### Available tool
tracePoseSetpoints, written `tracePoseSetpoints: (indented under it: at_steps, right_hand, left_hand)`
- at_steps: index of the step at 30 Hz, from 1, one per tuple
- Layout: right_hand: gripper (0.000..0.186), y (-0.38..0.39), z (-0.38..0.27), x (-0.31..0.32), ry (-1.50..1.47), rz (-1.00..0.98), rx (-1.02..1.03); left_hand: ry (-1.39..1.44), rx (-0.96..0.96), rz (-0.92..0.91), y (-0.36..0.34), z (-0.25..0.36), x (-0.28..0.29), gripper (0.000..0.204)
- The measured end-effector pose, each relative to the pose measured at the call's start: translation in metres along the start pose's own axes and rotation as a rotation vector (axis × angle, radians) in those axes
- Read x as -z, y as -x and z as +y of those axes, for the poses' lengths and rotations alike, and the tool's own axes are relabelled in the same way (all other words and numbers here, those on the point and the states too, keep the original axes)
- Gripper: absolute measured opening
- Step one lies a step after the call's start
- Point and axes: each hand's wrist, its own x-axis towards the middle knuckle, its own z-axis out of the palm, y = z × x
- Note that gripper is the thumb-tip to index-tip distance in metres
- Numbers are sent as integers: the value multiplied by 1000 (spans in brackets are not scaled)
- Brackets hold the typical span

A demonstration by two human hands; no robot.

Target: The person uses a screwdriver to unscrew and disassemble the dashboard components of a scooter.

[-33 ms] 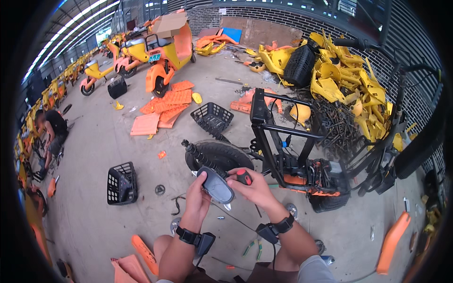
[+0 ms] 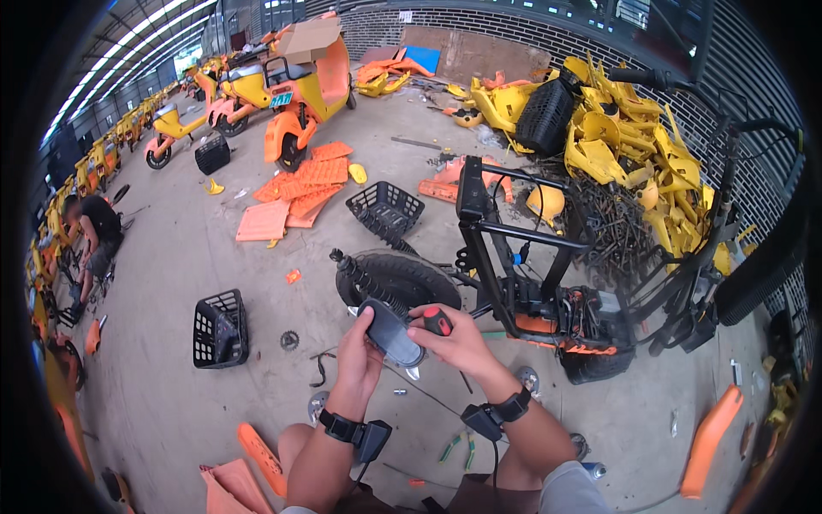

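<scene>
My left hand is closed around the left side of a dark grey, rounded oblong plastic part, its thumb lying on the upper face. From the other side, the fingertips of my right hand touch the part's right edge. That same hand holds a screwdriver in its palm, its red and black handle showing above the fingers. A thin dark shaft shows below the hand. Just beyond the part is a black wheel with a coil-spring shock absorber beside it.
A stripped black scooter frame stands at right. Black baskets and orange panels lie on the floor. Green-handled pliers are near my feet. Yellow parts are heaped at far right; another person sits at far left.
The grey part and my right hand have shifted very slightly left, and the part's tilt differs a little. Both hands keep their hold.
</scene>
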Motion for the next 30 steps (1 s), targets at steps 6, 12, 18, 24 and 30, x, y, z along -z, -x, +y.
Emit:
tracePoseSetpoints:
  at_steps: [6, 12, 18, 24, 30]
  right_hand:
    - [31, -5, 14, -43, 15, -143, -40]
    - [22, -18, 27, -49, 134, 127, 380]
    - [43, 26, -71, -21, -584, 312, 746]
    - [63, 31, -63, -29, -167, 643, 947]
    - [47, 23, -47, -29, 33, 407, 895]
  left_hand:
    - [425, 46, -244, 16, 10, 19, 57]
    - [465, 60, -294, 16, 30, 11, 57]
    - [315, -55, -302, 14, 34, 8, 66]
    - [151, -103, -227, 7, 16, -1, 75]
    - [122, -94, -148, 8, 15, -7, 71]
